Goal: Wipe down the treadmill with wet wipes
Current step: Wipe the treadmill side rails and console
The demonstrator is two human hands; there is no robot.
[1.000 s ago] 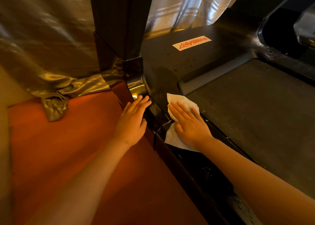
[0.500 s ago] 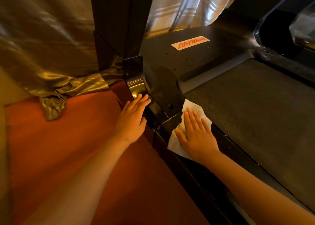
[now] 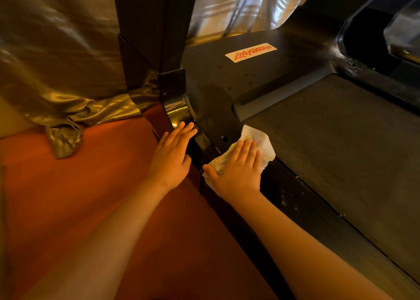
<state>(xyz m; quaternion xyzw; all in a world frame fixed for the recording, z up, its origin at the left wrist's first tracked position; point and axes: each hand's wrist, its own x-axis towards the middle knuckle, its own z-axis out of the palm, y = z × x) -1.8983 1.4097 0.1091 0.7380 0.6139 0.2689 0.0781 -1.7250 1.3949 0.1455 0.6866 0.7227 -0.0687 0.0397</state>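
Observation:
The black treadmill (image 3: 227, 79) fills the right half of the view, with a grey belt (image 3: 341, 140) and a white logo sticker (image 3: 251, 52) on its front cover. A white wet wipe (image 3: 259, 140) lies on the left side rail beside the belt. My right hand (image 3: 238, 170) presses flat on the wipe with straight fingers. My left hand (image 3: 172, 156) rests flat, fingers straight, against the outer edge of the rail near the glossy base of the upright post (image 3: 156, 27).
Red-orange carpet (image 3: 79, 197) covers the floor left of the treadmill. A shiny gold curtain (image 3: 56, 72) hangs at the back left and bunches on the floor. The treadmill's right side rail and frame (image 3: 368, 49) rise at the far right.
My right hand slid the wipe along the rail, first right toward the belt, then back left a little. The wipe now looks more crumpled. My left hand has stayed in place.

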